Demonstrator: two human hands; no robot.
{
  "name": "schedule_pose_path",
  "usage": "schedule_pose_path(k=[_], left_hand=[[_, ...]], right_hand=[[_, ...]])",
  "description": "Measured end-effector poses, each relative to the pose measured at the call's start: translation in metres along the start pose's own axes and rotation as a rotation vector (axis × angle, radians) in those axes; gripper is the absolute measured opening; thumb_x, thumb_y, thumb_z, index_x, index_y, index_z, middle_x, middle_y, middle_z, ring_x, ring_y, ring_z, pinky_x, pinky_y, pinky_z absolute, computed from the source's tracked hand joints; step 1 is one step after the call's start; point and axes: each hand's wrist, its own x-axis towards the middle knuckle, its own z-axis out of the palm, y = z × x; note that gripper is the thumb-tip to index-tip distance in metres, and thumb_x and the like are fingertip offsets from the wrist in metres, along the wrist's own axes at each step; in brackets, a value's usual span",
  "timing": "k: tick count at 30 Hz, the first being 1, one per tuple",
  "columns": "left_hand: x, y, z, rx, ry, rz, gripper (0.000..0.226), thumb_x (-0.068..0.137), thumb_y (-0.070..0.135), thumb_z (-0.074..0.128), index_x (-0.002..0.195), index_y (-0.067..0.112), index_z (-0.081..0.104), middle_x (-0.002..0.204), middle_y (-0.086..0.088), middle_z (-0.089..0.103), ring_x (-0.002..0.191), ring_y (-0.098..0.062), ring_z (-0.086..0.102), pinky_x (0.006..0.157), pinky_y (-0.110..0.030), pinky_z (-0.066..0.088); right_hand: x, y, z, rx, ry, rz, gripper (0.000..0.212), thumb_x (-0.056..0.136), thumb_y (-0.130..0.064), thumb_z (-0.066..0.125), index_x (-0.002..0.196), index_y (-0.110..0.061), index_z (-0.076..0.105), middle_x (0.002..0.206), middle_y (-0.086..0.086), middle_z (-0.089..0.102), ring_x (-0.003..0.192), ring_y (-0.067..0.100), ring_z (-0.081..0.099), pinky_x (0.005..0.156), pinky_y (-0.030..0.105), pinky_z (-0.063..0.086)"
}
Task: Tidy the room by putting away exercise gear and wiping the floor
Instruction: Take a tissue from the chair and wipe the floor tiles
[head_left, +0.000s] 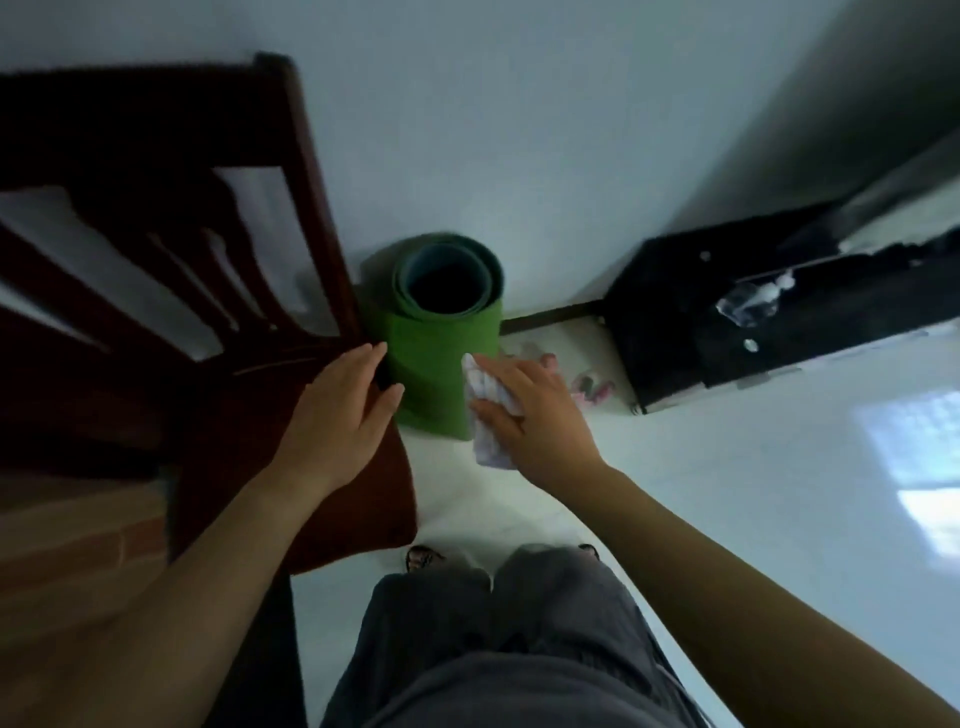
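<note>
A rolled green exercise mat (441, 343) stands upright on the white floor against the wall, next to a dark wooden chair. My left hand (343, 410) is open with straight fingers just left of the mat, over the chair seat corner; whether it touches the mat I cannot tell. My right hand (524, 410) is at the mat's right side and holds a crumpled white cloth (485, 410) between thumb and fingers.
The dark wooden chair (156, 312) fills the left side. A black low cabinet (727, 312) stands at the right along the wall. Small pink objects (592, 389) lie on the floor between mat and cabinet. My legs and sandalled feet show below.
</note>
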Motion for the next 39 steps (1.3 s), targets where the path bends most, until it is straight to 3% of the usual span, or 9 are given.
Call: schedule_pose_path(k=[6, 11, 15, 19, 22, 29, 33, 39], left_hand=[[0.023, 0.107, 0.034, 0.043, -0.171, 0.258, 0.059, 0.096, 0.046, 0.035, 0.145, 0.015, 0.027, 0.152, -0.007, 0.028, 0.141, -0.019, 0.023, 0.115, -0.037, 0.021], [0.015, 0.213, 0.097, 0.036, -0.282, 0.384, 0.058, 0.096, 0.045, 0.035, 0.145, 0.014, 0.029, 0.152, -0.005, 0.027, 0.14, -0.019, 0.023, 0.112, -0.032, 0.019], [-0.006, 0.301, 0.153, 0.038, -0.343, 0.461, 0.074, 0.086, 0.062, 0.026, 0.144, 0.015, 0.031, 0.152, -0.007, 0.027, 0.14, -0.021, 0.024, 0.115, -0.042, 0.022], [-0.029, 0.377, 0.211, 0.112, -0.398, 0.563, 0.057, 0.096, 0.048, 0.032, 0.145, 0.02, 0.028, 0.154, -0.001, 0.021, 0.141, -0.019, 0.021, 0.113, -0.036, 0.019], [-0.044, 0.426, 0.246, 0.123, -0.425, 0.631, 0.053, 0.096, 0.042, 0.036, 0.144, 0.02, 0.03, 0.154, 0.0, 0.022, 0.14, -0.017, 0.022, 0.113, -0.036, 0.022], [-0.056, 0.503, 0.303, 0.172, -0.523, 0.785, 0.053, 0.096, 0.041, 0.037, 0.144, 0.019, 0.031, 0.154, 0.0, 0.023, 0.141, -0.015, 0.02, 0.114, -0.033, 0.019], [-0.042, 0.531, 0.331, 0.216, -0.571, 0.799, 0.054, 0.096, 0.042, 0.037, 0.144, 0.019, 0.031, 0.154, -0.001, 0.023, 0.141, -0.016, 0.019, 0.115, -0.035, 0.018], [0.001, 0.572, 0.373, 0.204, -0.601, 0.79, 0.054, 0.095, 0.044, 0.035, 0.144, 0.02, 0.031, 0.154, 0.0, 0.024, 0.141, -0.016, 0.019, 0.115, -0.035, 0.019]], right_hand=[[-0.069, 0.057, -0.059, 0.067, 0.21, 0.186, 0.044, 0.088, -0.057, 0.038, 0.127, -0.038, 0.047, 0.123, -0.005, 0.052, 0.108, 0.02, 0.05, 0.089, 0.041, 0.047], [-0.137, 0.113, -0.112, 0.14, 0.342, 0.333, 0.038, 0.091, -0.051, 0.044, 0.125, -0.036, 0.05, 0.122, -0.003, 0.051, 0.109, 0.018, 0.051, 0.092, 0.038, 0.046], [-0.199, 0.168, -0.157, 0.166, 0.414, 0.416, 0.04, 0.09, -0.061, 0.036, 0.121, -0.039, 0.05, 0.114, -0.005, 0.056, 0.102, 0.017, 0.056, 0.087, 0.038, 0.049], [-0.266, 0.216, -0.204, 0.157, 0.524, 0.485, 0.034, 0.092, -0.051, 0.042, 0.122, -0.038, 0.05, 0.116, -0.001, 0.056, 0.102, 0.019, 0.055, 0.086, 0.038, 0.049], [-0.311, 0.243, -0.232, 0.174, 0.594, 0.548, 0.037, 0.092, -0.04, 0.05, 0.128, -0.032, 0.05, 0.126, -0.005, 0.05, 0.11, 0.019, 0.051, 0.093, 0.03, 0.044], [-0.372, 0.297, -0.257, 0.249, 0.703, 0.669, 0.039, 0.092, -0.036, 0.052, 0.13, -0.029, 0.049, 0.128, -0.007, 0.048, 0.111, 0.017, 0.049, 0.093, 0.027, 0.04], [-0.373, 0.341, -0.254, 0.328, 0.708, 0.705, 0.035, 0.09, -0.058, 0.041, 0.117, -0.039, 0.052, 0.113, -0.004, 0.06, 0.098, 0.015, 0.061, 0.084, 0.04, 0.053], [-0.358, 0.401, -0.288, 0.251, 0.653, 0.751, 0.038, 0.089, -0.062, 0.035, 0.114, -0.038, 0.052, 0.106, -0.007, 0.061, 0.092, 0.014, 0.061, 0.076, 0.039, 0.053]])
